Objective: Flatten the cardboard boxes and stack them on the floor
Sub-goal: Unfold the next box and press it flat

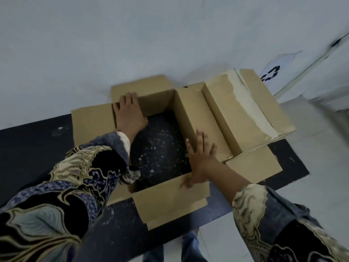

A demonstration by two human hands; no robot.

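A brown cardboard box (198, 118) stands open on the floor with no bottom, so the dark speckled mat (162, 148) shows through it. Its flaps spread outward on all sides; the right flap (245, 110) carries a strip of pale tape. My left hand (129, 112) rests on the box's far left corner, fingers laid over the rim. My right hand (200, 157) presses flat against the inside of the right wall, fingers straight and spread, thumb touching the near wall's edge.
The box sits against a white wall (132, 44). A white sheet with a black recycling symbol (272, 72) lies at the back right. A pale tiled floor (311, 148) surrounds the dark mat. My legs in jeans (188, 246) show at the bottom.
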